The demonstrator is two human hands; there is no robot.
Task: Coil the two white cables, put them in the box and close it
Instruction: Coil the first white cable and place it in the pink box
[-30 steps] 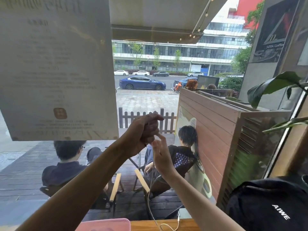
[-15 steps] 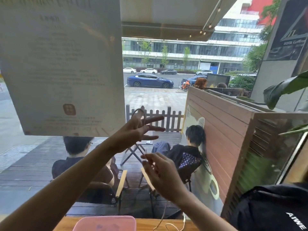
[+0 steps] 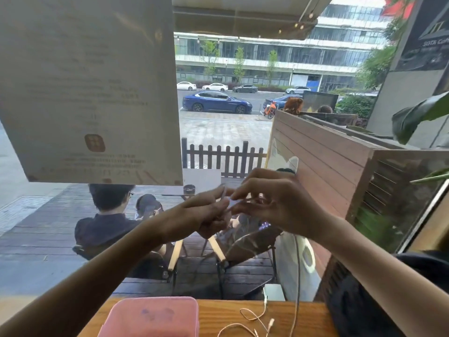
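Both my hands are raised in front of the window, fingertips meeting. My left hand [image 3: 209,212] pinches loops of a thin white cable [image 3: 297,276], whose loose end hangs from my right hand [image 3: 274,203] down to the table. My right hand's fingers are spread around the same cable where the hands meet. A second white cable [image 3: 255,318] lies in loose curls on the wooden table [image 3: 218,312]. The pink box [image 3: 153,317], its lid on, sits at the table's near edge, left of the loose cable.
A black bag [image 3: 369,300] rests at the right end of the table. A small white charger [image 3: 273,291] stands on the sill behind the table. A paper notice [image 3: 90,88] hangs on the glass at upper left. People sit outside beyond the window.
My hands have dropped lower and come together. My left hand, open-fingered half a second ago, has closed on the cable loops. The view has tilted down, showing more of the table.
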